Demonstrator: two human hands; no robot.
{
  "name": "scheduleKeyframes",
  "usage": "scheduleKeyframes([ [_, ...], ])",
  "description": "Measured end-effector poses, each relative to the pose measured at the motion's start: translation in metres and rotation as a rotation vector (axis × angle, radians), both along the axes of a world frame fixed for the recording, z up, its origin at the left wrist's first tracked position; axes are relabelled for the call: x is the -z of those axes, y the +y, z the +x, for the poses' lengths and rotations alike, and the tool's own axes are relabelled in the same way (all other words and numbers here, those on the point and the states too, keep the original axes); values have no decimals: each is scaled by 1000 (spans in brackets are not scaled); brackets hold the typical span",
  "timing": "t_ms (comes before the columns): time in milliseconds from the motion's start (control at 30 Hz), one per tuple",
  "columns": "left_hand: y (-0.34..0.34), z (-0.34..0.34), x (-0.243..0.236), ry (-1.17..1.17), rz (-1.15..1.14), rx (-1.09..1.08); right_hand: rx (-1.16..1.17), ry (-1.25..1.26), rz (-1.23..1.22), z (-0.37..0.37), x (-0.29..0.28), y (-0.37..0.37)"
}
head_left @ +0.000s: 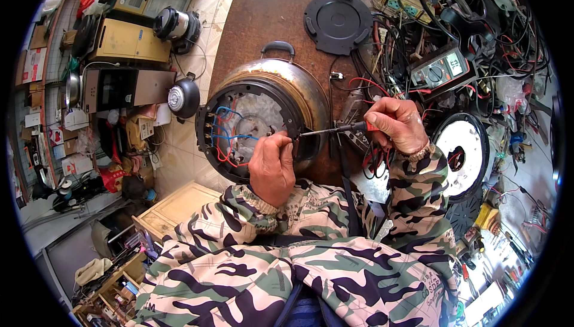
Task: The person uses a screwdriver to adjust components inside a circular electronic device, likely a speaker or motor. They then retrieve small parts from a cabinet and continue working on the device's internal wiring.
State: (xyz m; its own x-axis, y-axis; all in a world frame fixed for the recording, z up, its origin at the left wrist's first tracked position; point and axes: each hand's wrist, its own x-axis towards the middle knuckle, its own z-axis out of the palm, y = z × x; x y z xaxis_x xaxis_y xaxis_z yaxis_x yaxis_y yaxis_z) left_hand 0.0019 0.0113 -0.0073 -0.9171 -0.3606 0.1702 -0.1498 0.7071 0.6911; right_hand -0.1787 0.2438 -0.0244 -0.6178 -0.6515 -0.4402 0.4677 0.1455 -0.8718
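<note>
A metal cooker (310, 88) lies tipped on its side on the brown table, its underside turned toward the left. Blue and red wires (225, 136) run across the open base inside a black ring (206, 158). At the ring's right edge, my left hand (272, 168) is closed, fingertips pinched together; whatever they hold is hidden. My right hand (399, 125) grips the red and black handle of a screwdriver (326, 131). Its thin shaft points left, with the tip beside my left fingertips at the ring. Loops of black and red cable (376, 162) hang below my right hand.
A round black cover (338, 22) lies at the table's far side. To the right are a multimeter (439, 71), a white disc in a black ring (460, 153) and tangled cables (508, 40). Leftward on the floor stand another cooker (173, 23) and a dark pot (183, 97).
</note>
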Motion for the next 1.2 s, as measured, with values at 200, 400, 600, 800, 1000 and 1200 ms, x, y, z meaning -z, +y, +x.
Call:
scheduleKeyframes([
  [200, 0, 3, 5, 24, 9, -29, -10, -11, 6, 5, -10, -4],
  [400, 1, 3, 4, 31, 0, -46, 37, 15, -3, 11, -4, 1],
  [600, 2, 2, 5, 11, 14, -50, 1, -36, 58, 11, -6, 2],
  [800, -15, -7, -19, -199, 161, -104, 117, 29, 30, 26, -15, -1],
  [1000, -38, -25, -35, -321, 318, -60, 35, -61, 108, 25, -12, -3],
  [1200, -47, -33, -31, -382, 278, -14, 120, 106, -4, 38, -3, -1],
])
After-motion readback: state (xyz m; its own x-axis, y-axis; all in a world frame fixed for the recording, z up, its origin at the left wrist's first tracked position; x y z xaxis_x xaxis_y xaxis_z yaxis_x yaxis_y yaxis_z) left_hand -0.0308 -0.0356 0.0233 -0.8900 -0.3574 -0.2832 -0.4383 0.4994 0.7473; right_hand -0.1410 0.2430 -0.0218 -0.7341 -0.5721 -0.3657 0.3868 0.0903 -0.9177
